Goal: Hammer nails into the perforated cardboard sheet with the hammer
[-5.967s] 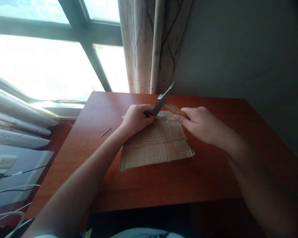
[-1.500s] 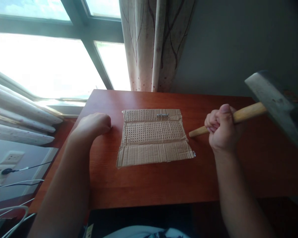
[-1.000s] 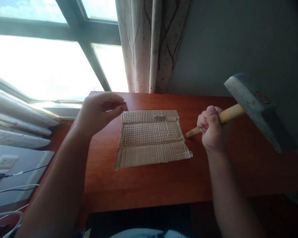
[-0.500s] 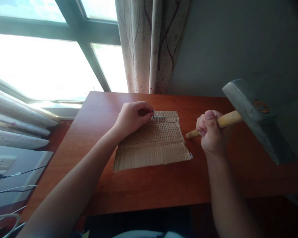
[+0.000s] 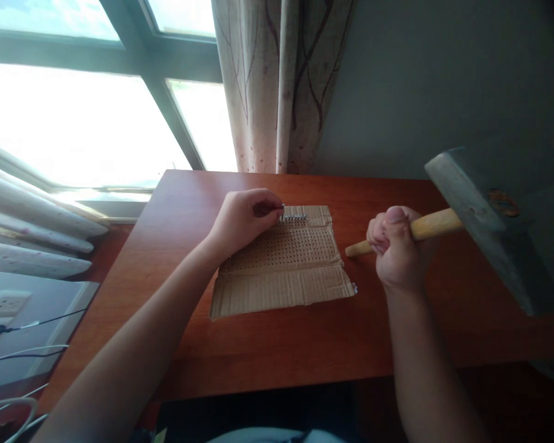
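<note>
On the left, much light is let in by a large window (image 5: 74, 123), which is divided by its dark frame. The right side is filled by a grey wall (image 5: 434, 92) in shadow. Below them, a wide reddish-brown wooden surface (image 5: 277, 344) is seen. Behind its far edge is hung a pale curtain (image 5: 253, 92), on which thin dark branches are printed.

On the middle of the surface, a flat piece of brown cardboard (image 5: 281, 292) is laid. It is crossed by two folds, and its two farther strips are covered with rows of small holes; the nearest strip is left plain.

To the right of the cardboard, a hammer (image 5: 482, 224) is held above the surface. Its metal head is turned to the right, and the end of its wooden handle is pointed towards the cardboard. The handle is clasped firmly by the right hand (image 5: 399, 252), with the thumb placed on top.

By the left hand (image 5: 244, 215), the far left part of the cardboard is covered. At the far strip, a short row of nails (image 5: 297, 216) is set close together. At the left end of this row, one thin nail (image 5: 282, 212) is pinched nearly upright between the left fingertips; whether the cardboard is touched by its point cannot be told.
</note>
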A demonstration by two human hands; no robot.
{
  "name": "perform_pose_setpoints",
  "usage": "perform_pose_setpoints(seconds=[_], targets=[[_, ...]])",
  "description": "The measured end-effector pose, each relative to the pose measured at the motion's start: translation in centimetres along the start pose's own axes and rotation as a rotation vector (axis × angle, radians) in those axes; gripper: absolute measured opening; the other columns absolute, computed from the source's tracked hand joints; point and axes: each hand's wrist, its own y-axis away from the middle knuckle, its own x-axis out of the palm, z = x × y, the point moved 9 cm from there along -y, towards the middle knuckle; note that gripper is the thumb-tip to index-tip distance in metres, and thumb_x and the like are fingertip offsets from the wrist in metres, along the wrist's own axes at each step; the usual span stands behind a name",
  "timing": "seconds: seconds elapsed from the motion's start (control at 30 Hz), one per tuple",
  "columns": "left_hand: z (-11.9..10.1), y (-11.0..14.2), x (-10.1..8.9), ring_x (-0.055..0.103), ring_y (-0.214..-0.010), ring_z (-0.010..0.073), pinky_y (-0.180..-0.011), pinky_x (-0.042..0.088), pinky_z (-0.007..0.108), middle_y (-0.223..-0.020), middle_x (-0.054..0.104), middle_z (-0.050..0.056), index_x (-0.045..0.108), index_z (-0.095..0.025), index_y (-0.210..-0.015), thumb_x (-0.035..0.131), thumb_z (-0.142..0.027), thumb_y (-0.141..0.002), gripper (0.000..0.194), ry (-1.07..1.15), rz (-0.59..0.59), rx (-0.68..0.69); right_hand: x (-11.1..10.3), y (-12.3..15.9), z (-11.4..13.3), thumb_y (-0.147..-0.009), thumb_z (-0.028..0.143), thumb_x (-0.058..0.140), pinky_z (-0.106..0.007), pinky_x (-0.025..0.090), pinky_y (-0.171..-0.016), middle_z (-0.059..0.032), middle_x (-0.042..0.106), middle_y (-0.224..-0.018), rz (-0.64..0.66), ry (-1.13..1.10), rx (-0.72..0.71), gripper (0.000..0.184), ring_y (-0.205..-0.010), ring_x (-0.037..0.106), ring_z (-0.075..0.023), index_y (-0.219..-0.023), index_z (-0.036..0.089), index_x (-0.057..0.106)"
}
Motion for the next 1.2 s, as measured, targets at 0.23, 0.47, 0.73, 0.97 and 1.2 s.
perform_pose_setpoints(seconds=[0.23,0.47,0.73,0.97,1.2], targets=[[0.33,-0.08,0.11,0.066,-0.069,0.0126,-0.067,0.054,0.024,-0.078,0.074,0.002,0.072,-0.016,-0.081,0.069,-0.022,-0.078,0.007,0.011,0.009,-0.004,0.09,0.06,-0.03,-0.089,0.05,0.065,-0.027,0.019,-0.039,0.0073,0.029,-0.045,-0.003,0.014,0.014,0.054,-0.038,0.027,-0.0066,-0.053,0.022,0.034],[0.16,-0.02,0.13,0.067,-0.069,0.0133,-0.068,0.055,0.025,-0.079,0.075,0.003,0.073,-0.016,-0.081,0.069,-0.024,-0.078,0.009,0.003,0.008,-0.014,0.29,0.26,0.0,-0.091,0.049,0.063,-0.026,0.02,-0.039,0.0072,0.029,-0.046,0.014,0.02,0.013,0.054,-0.039,0.028,-0.0067,-0.054,0.022,0.035],[0.1,-0.05,0.08,0.067,-0.069,0.0139,-0.068,0.055,0.025,-0.079,0.075,0.003,0.073,-0.016,-0.081,0.069,-0.024,-0.078,0.01,0.003,0.011,-0.018,0.35,0.25,-0.14,-0.091,0.051,0.062,-0.026,0.02,-0.039,0.0069,0.028,-0.046,0.018,0.057,0.006,0.054,-0.039,0.027,-0.0072,-0.054,0.023,0.034],[-0.19,0.03,0.09,0.067,-0.068,0.0138,-0.067,0.055,0.025,-0.077,0.075,0.003,0.074,-0.016,-0.08,0.069,-0.025,-0.078,0.01,-0.024,0.009,-0.007,0.41,0.23,-0.15,-0.091,0.052,0.062,-0.026,0.02,-0.039,0.0068,0.028,-0.047,0.026,0.061,-0.009,0.055,-0.04,0.027,-0.0071,-0.054,0.022,0.034],[-0.15,0.05,0.1,0.067,-0.068,0.0136,-0.07,0.056,0.026,-0.079,0.076,0.004,0.074,-0.015,-0.081,0.07,-0.025,-0.078,0.011,-0.027,-0.006,-0.014,0.65,0.48,0.06,-0.093,0.051,0.061,-0.025,0.022,-0.039,0.0065,0.029,-0.048,0.052,0.055,0.004,0.054,-0.041,0.028,-0.0071,-0.056,0.022,0.035]])
